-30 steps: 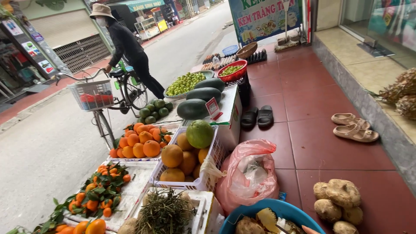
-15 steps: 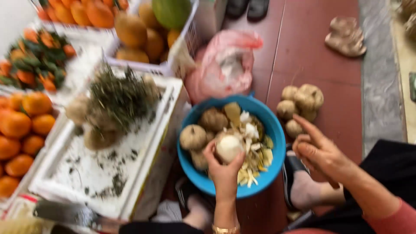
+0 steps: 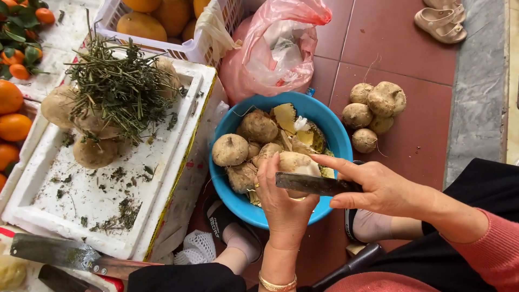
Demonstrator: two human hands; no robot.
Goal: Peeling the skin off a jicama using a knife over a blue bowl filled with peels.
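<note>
My left hand [image 3: 282, 203] grips a partly peeled, pale round tuber [image 3: 296, 163] above a blue bowl [image 3: 330, 127]. In my right hand [image 3: 378, 186] is a small dark knife [image 3: 308, 183], its blade laid across the tuber. The bowl holds several brown unpeeled tubers [image 3: 231, 150] and yellowish peel scraps [image 3: 286, 116]. A small pile of the same tubers [image 3: 374, 108] lies on the red tiled floor right of the bowl.
A white foam box [image 3: 108, 200] at left carries tubers under a heap of green stalks [image 3: 121, 86]. A cleaver [image 3: 59, 253] lies at bottom left. A pink plastic bag [image 3: 278, 51], a crate of large orange fruit [image 3: 162, 21], oranges [image 3: 13, 119] and sandals [image 3: 440, 21] surround the spot.
The view dropped from the street and fruit stall down to the bowl. My right hand, open and empty beside the bowl before, now holds the knife against the tuber in my left hand.
</note>
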